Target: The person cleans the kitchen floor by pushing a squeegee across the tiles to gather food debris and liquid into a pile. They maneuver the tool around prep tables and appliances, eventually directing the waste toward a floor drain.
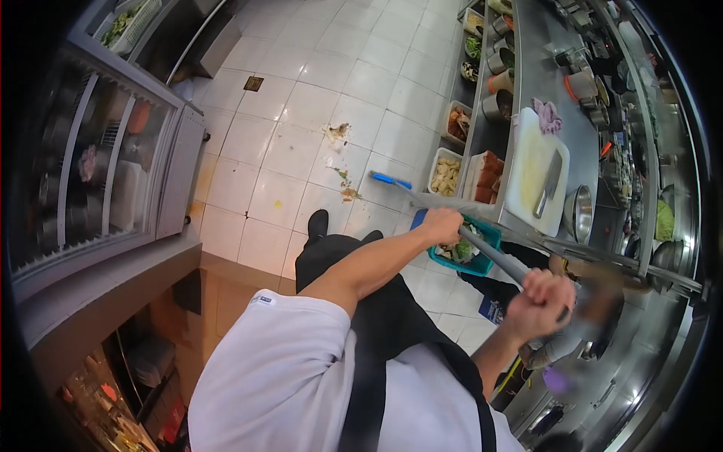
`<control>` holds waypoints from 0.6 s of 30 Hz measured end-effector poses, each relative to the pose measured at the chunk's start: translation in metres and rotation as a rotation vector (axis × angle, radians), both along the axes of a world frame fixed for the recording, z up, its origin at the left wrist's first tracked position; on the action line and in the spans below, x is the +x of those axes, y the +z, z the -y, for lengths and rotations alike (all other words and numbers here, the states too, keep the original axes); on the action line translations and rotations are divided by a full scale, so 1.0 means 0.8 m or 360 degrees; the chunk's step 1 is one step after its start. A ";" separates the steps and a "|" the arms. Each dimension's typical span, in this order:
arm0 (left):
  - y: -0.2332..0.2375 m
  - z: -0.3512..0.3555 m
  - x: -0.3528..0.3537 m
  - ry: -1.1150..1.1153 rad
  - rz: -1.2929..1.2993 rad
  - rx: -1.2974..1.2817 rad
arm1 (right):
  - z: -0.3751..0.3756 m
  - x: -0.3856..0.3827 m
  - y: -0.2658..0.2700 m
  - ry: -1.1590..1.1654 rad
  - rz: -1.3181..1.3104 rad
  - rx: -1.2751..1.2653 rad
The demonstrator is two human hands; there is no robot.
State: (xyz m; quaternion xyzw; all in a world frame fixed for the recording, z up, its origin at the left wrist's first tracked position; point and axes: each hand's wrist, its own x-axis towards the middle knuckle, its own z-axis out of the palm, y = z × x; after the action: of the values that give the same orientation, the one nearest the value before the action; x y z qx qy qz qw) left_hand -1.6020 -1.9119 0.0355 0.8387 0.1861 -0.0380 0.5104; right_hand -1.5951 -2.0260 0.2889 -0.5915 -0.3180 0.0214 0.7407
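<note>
My left hand [443,226] is closed around the lower part of a long grey broom handle [493,255]. Higher up, near the handle's end, my right hand [538,303] is wrapped round it too. The handle slants down to the left, and its blue broom head [390,180] is low over the white floor tiles. Beyond the head lie food scraps [346,184] and a second patch of crumbs [337,132]. Just beneath my left hand stands a teal bin [476,265] with green and white scraps in it, partly hidden by my hand and the handle.
A steel counter [531,71] runs along the right, bearing a cutting board [531,177] with a knife [547,188]. Food tubs [446,172] line its near edge. A glass-door fridge [143,151] stands left. Another person [580,331] is close by on my right.
</note>
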 end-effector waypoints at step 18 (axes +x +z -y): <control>-0.049 -0.130 -0.033 0.0702 -0.0237 0.0221 | -0.055 -0.042 0.029 0.0688 0.0186 0.0209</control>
State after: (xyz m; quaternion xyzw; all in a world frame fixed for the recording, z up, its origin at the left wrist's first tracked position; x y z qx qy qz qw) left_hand -1.6284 -1.8075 -0.0039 0.8057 0.4040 0.0255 0.4323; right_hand -1.6286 -1.9819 0.3119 -0.4603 -0.4805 0.1245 0.7361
